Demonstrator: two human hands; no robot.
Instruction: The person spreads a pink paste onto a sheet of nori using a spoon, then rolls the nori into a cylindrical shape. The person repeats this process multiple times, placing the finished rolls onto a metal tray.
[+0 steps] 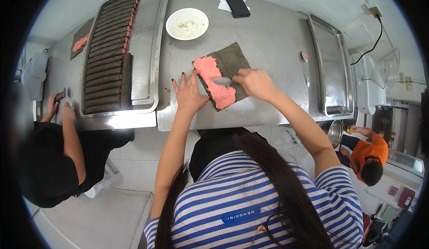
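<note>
On the steel table in front of me lies a dark nori sheet [234, 57], set at a slant. A band of pink paste [209, 71] covers its left side. My right hand [257, 83] grips a metal spoon [222, 81], whose bowl rests on the paste. My left hand [190, 95] is spread out along the sheet's left edge, thumb and forefinger touching it, with nothing held.
A steel tray [154, 43] at left holds several dark rolls with pink ends. Beyond the sheet are a white bowl [187, 24] and a phone [236, 3] on paper. At right lie another spoon [305, 68] and a second tray [330, 63]. One person works at left; another, in orange, sits at right.
</note>
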